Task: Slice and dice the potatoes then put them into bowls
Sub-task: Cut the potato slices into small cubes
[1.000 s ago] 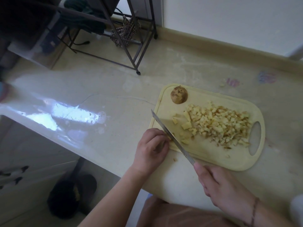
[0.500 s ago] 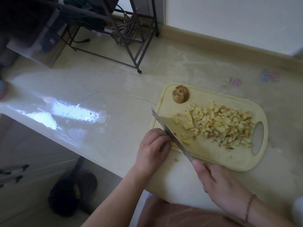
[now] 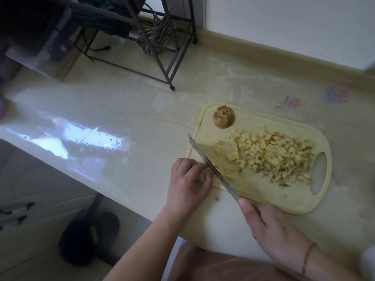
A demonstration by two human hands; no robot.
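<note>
Potato dice lie heaped on the cutting board; left hand fingers curl over a potato piece at its near-left edge, right hand fingers clamped on the knife

1 cutting board; 1 knife; 1 potato end piece; 1 heap of diced potato, cubes too many to count; 2 hands: left hand, right hand; 1 metal rack.

left hand: fingers curled, pressed down, knuckles up, forearm extended from near-left | right hand: closed around a handle, near-right, wrist braceleted
</note>
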